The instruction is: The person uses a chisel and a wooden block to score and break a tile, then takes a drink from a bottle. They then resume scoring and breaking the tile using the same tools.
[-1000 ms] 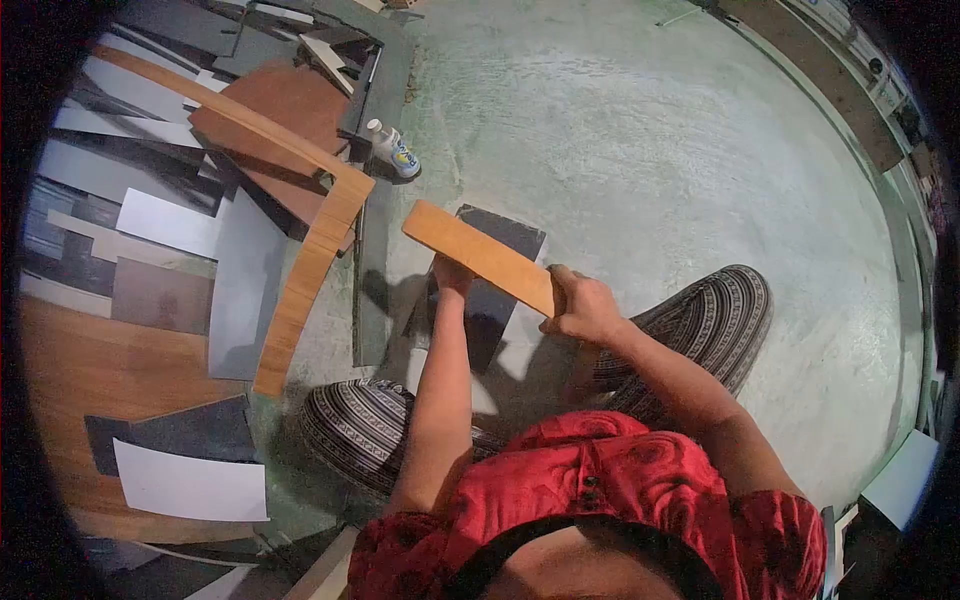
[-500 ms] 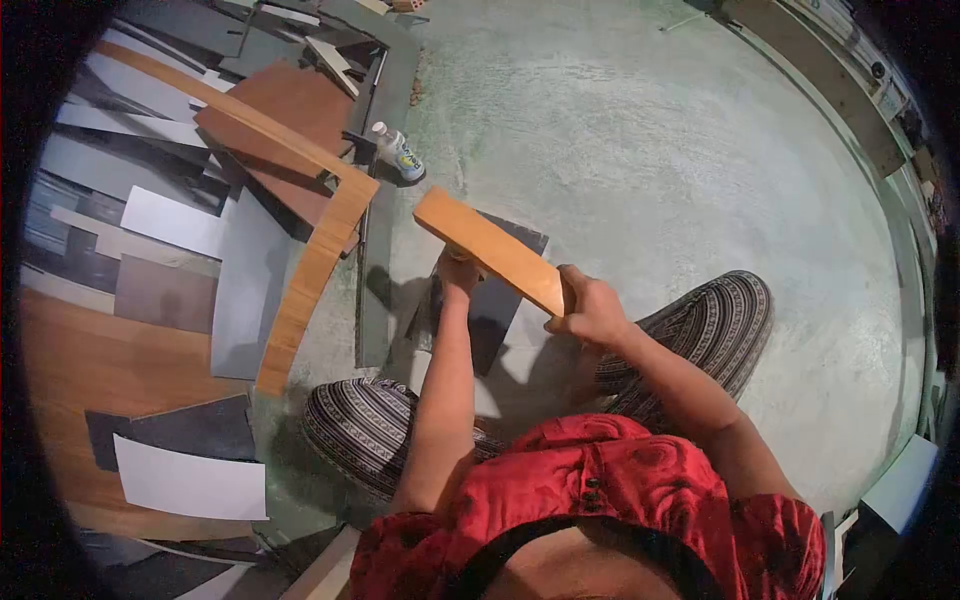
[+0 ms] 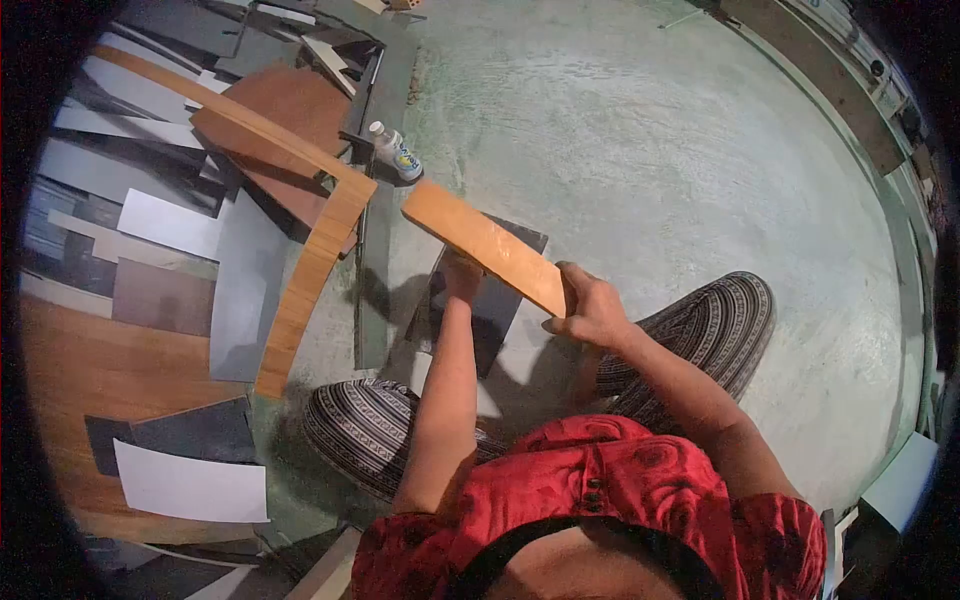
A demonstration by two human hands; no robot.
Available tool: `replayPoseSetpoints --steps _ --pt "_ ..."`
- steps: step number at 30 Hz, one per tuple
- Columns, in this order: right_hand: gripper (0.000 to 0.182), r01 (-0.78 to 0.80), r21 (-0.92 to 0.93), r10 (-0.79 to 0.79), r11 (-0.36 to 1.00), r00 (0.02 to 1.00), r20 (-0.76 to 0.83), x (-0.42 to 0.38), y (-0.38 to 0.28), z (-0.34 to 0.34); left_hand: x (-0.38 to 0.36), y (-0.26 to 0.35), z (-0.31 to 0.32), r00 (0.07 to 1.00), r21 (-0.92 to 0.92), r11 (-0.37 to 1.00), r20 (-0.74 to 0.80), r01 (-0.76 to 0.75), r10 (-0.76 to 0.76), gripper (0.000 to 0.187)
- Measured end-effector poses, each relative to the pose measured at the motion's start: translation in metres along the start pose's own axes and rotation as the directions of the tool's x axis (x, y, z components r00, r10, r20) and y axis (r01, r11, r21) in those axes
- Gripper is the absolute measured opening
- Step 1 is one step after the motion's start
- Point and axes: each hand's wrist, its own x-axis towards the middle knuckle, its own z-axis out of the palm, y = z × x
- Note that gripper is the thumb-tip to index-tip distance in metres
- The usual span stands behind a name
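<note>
My left arm [image 3: 450, 380] reaches nearly straight forward, the fingers of my left hand [image 3: 461, 276] hidden from view. My right arm [image 3: 690, 390] slants inward, my right hand [image 3: 595, 308] clasped in a grip. My knees [image 3: 358, 428] splay wide apart.

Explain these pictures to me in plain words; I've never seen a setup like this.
There is no machine here, just a person working bare-handed. Every picture comes from one camera worn on the head, looking forward and down. The right hand grips the near end of a wooden board. The left hand is at its underside, partly hidden, so its hold is unclear. Below the board is a dark panel; beyond it, a bottle. Many flat sheets lie to the left, beside the bare floor.
</note>
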Motion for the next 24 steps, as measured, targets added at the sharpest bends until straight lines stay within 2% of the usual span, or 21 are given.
replayPoseSetpoints --steps 1,2,3,4,5,7,8,10,11,12,13,14,15,16,17,19,20,22,23,24 --pt "0.066 0.028 0.073 -0.025 0.997 0.999 -0.034 -0.001 -0.004 -0.001 -0.004 0.009 0.000 0.994 0.059 0.994 0.071 -0.090 0.086 0.044" --pt "0.057 0.058 0.146 -0.048 0.988 0.996 -0.072 -0.002 -0.006 -0.001 -0.005 0.018 0.000 0.994 0.059 0.994 0.069 -0.089 0.085 0.044" --pt "0.057 0.059 0.146 -0.049 0.987 0.996 -0.073 -0.001 -0.004 0.000 -0.006 0.011 -0.002 0.987 0.203 0.971 0.125 -0.126 0.102 0.042" --pt "0.066 0.038 0.030 -0.037 0.999 0.999 -0.034 0.001 -0.001 0.002 -0.005 0.013 -0.001 0.977 0.341 0.925 0.184 -0.169 0.110 0.040" --pt "0.075 0.020 -0.087 -0.020 0.996 1.000 0.003 0.002 0.002 0.003 -0.002 -0.002 0.002 0.976 0.341 0.924 0.186 -0.172 0.113 0.040" --pt "0.076 -0.019 -0.101 0.024 0.995 0.999 0.049 0.002 0.003 0.000 0.005 -0.070 0.008 0.946 0.378 0.869 0.085 -0.320 0.312 0.038" --pt "0.076 -0.056 -0.118 0.068 0.991 0.993 0.099 0.002 0.003 -0.001 0.005 -0.049 0.006 0.946 0.377 0.868 0.086 -0.322 0.314 0.038" --pt "0.075 -0.025 -0.060 0.028 0.998 0.998 0.052 -0.002 0.002 0.000 0.000 0.029 0.002 0.861 0.664 0.565 0.270 -0.490 0.430 0.041" --pt "0.075 0.007 0.000 -0.007 1.000 1.000 0.002 -0.004 0.001 0.000 -0.003 0.038 0.003 0.863 0.664 0.567 0.268 -0.488 0.428 0.041" --pt "0.075 0.006 0.000 -0.006 1.000 1.000 0.004 -0.004 0.000 0.001 -0.006 0.038 0.006 0.932 0.433 0.825 0.164 -0.362 0.323 0.042" --pt "0.070 0.042 0.044 -0.040 0.998 0.998 -0.053 -0.004 -0.002 0.002 -0.007 0.041 0.008 0.978 0.140 0.971 0.102 -0.195 0.181 0.044" --pt "0.066 0.080 0.086 -0.070 0.993 0.991 -0.113 -0.003 -0.003 0.002 -0.005 0.040 0.006 0.978 0.141 0.970 0.103 -0.196 0.182 0.044" --pt "0.066 0.081 0.088 -0.070 0.993 0.991 -0.116 -0.002 -0.002 0.001 0.000 0.034 0.003 0.978 0.333 0.935 0.202 -0.126 0.060 0.044" --pt "0.062 -0.004 0.036 0.005 0.999 1.000 -0.007 0.001 -0.002 0.000 0.003 0.029 0.000 0.959 0.517 0.853 0.272 -0.075 -0.080 0.044" --pt "0.058 -0.084 -0.026 0.086 0.996 0.992 0.097 0.002 -0.001 -0.001 0.001 0.022 0.001 0.959 0.518 0.852 0.273 -0.078 -0.078 0.044" --pt "0.056 -0.079 -0.055 0.085 0.995 0.991 0.102 0.003 0.005 0.005 -0.005 0.035 0.005 0.975 0.364 0.931 0.213 -0.019 -0.063 0.041" --pt "0.054 -0.073 -0.088 0.083 0.993 0.991 0.109 0.003 0.006 0.006 -0.004 0.042 0.006 0.975 0.363 0.931 0.213 -0.020 -0.063 0.041" --pt "0.054 -0.080 -0.079 0.090 0.994 0.988 0.128 0.003 0.005 0.005 -0.002 0.039 0.007 0.969 0.502 0.845 0.238 -0.184 0.069 0.038" --pt "0.054 -0.089 -0.068 0.099 0.994 0.984 0.148 0.003 0.004 0.005 -0.002 0.039 0.006 0.969 0.503 0.845 0.237 -0.184 0.070 0.038" --pt "0.054 -0.089 -0.066 0.098 0.994 0.984 0.146 0.003 0.004 0.004 -0.002 0.036 0.005 0.947 0.712 0.642 0.311 -0.284 0.074 0.035"
